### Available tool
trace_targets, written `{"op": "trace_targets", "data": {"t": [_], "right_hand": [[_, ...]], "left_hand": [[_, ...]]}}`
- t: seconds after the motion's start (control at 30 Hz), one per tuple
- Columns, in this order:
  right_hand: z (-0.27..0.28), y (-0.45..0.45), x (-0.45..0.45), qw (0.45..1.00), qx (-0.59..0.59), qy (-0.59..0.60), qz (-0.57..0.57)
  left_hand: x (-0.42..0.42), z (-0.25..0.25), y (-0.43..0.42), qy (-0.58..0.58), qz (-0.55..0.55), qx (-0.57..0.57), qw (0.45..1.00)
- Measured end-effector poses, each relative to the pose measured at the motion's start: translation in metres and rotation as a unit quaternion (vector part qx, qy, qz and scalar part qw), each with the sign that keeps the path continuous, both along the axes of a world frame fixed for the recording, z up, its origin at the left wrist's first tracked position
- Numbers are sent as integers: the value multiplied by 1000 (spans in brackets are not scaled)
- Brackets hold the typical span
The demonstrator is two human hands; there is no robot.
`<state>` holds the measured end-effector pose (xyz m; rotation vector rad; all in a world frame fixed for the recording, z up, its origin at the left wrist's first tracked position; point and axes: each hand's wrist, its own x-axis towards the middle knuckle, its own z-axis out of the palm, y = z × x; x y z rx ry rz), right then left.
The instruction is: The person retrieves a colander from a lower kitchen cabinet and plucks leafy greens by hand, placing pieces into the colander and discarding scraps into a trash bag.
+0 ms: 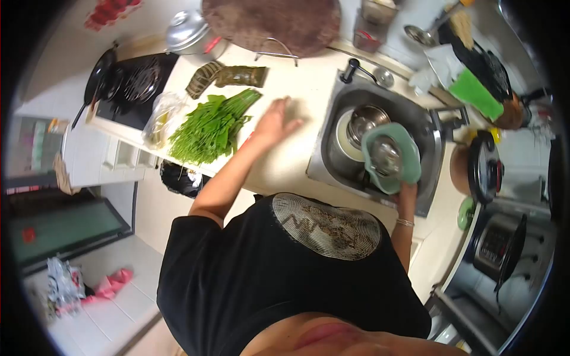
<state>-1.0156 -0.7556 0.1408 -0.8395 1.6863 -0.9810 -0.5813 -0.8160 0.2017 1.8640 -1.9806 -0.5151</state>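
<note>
My left hand is over the pale counter, just right of a bunch of leafy greens, its fingers apart and nothing in them. Two leaf-wrapped bundles lie behind the greens. At the right, my right hand grips the near rim of a pale green basin, which is held over the sink. Inside the basin something shiny and clear, perhaps water, shows. Beneath and beside it in the sink are a steel bowl and a whitish bowl.
A black faucet stands behind the sink. At the left are a stove, a lidded pot and a plastic bag. A large round brown board stands at the back. Cookers line the right.
</note>
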Motion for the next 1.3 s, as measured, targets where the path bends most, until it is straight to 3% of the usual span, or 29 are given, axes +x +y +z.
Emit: {"op": "trace_targets", "data": {"t": [0.03, 0.1, 0.2, 0.23, 0.3, 0.33, 0.37, 0.43, 0.5, 0.57, 0.7, 0.73, 0.77, 0.8, 0.83, 0.87, 0.9, 0.93, 0.97, 1.0, 1.03, 1.07, 1.1, 1.2, 1.27, 1.3], "right_hand": [[21, 0, -4, 996, 66, -28, -54], [9, -5, -27, 989, 19, -119, -86], [-25, -22, -63, 984, 13, -113, -137], [-44, -29, -77, 985, 17, -112, -130], [-75, -45, -95, 983, 29, -79, -165], [-75, -50, -93, 984, 30, -78, -159], [-76, -56, -88, 981, 48, -80, -170], [-78, -63, -81, 979, 69, -80, -174], [-80, -69, -72, 972, 77, -120, -184], [-110, -75, -84, 973, 80, -139, -168], [-98, -68, -80, 972, 90, -154, -152], [-126, -75, -92, 982, 63, -90, -155], [-118, -86, -75, 921, 161, 257, -245], [-78, -79, -46, 896, 134, 377, -196], [-16, -66, -11, 883, 48, 467, 13], [-66, -72, -5, 813, -260, 518, -59], [-47, -60, 21, 852, -243, 451, 106], [17, -51, 64, 925, -209, 205, 243], [23, -45, 92, 909, -246, 82, 325], [26, -39, 113, 861, -300, 87, 400], [60, -29, 133, 849, -258, 51, 458], [81, -27, 144, 845, -234, 70, 476], [84, -30, 149, 823, -316, 141, 450], [106, -47, 134, 852, -246, 110, 448], [121, -58, 107, 816, -379, 160, 407], [146, -63, 89, 854, -315, 149, 386]], "left_hand": [[27, -7, -12, -99, 41, -18, 994], [68, -5, -20, -296, 134, 14, 946], [130, -20, -27, -334, 156, 244, 897], [134, -20, -23, -333, 151, 235, 901], [124, -22, -9, -435, 97, -1, 895], [112, -14, -7, -379, 77, -47, 921], [98, -6, -2, -297, 56, -23, 953], [75, -15, 14, -292, 25, 58, 954], [60, -53, 37, -256, 143, 46, 955], [66, -86, 55, -318, 141, 37, 937], [53, -69, 78, -192, 124, 62, 972], [46, -65, 82, -156, 106, 41, 981], [33, -48, 86, -94, 106, 26, 990], [20, -32, 87, -80, 93, 26, 992], [11, -24, 86, -57, 43, 18, 997], [0, -23, 84, -30, -4, -8, 1000], [-9, -21, 81, -5, -50, -29, 998], [-24, -8, 78, 16, -89, -61, 994], [-40, 7, 77, 38, -125, -89, 987], [-52, 14, 73, 45, -150, -106, 982], [-63, 21, 70, 54, -174, -122, 976], [-71, 34, 68, 48, -182, -130, 974], [-75, 41, 67, 50, -194, -134, 970], [-67, 55, 68, 104, -182, -165, 964], [-47, 56, 71, 74, -175, -180, 965], [-37, 55, 72, 47, -153, -194, 968]]}}
